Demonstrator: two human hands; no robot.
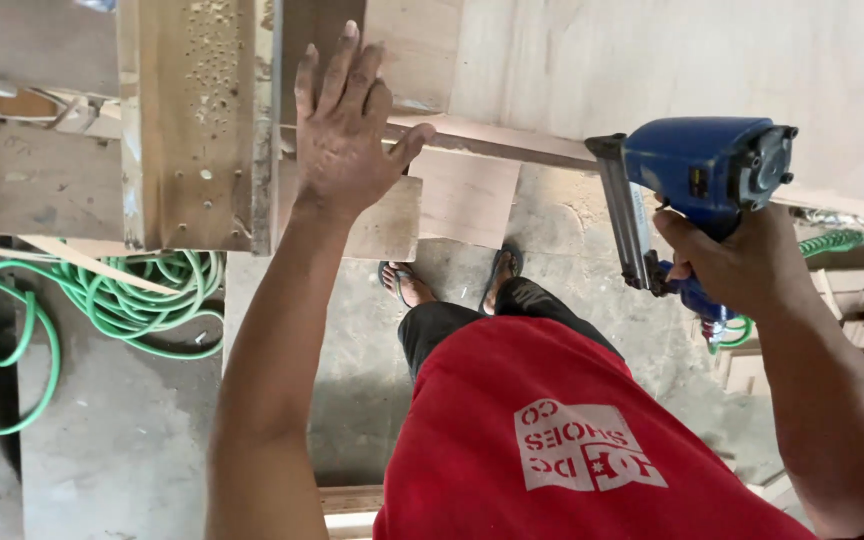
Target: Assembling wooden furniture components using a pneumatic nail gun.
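Head view, looking down. We see the fingers (344, 62) of the left hand (347, 130) released and spread flat, the palm pressing a small square pale plywood piece (389, 222) near the edge of the raised wooden counter (32, 180). Just left of this hand stands an upright worn wooden post pitted with small holes (197, 120). Just right of the pressed piece, a second square plywood panel (464, 196) hangs below a narrow reddish wooden rail (512, 143) that runs across the view.

The fingers (674, 235) of the right hand (737, 262) are clenched around the grip of a blue pneumatic nail gun with a grey metal magazine (697, 175). The gun is held in the air, well apart from the pressed piece and to its right, its magazine pointing downward. A coiled green air hose (832, 242) leaves the base of the grip.

Farther out, we note a large pale plywood sheet (672, 60) above the rail, a loose green hose (102, 300) looped on the grey concrete floor (122, 440) at left, and the person's red printed shirt (552, 440), dark trousers and sandalled feet (402, 285) below.
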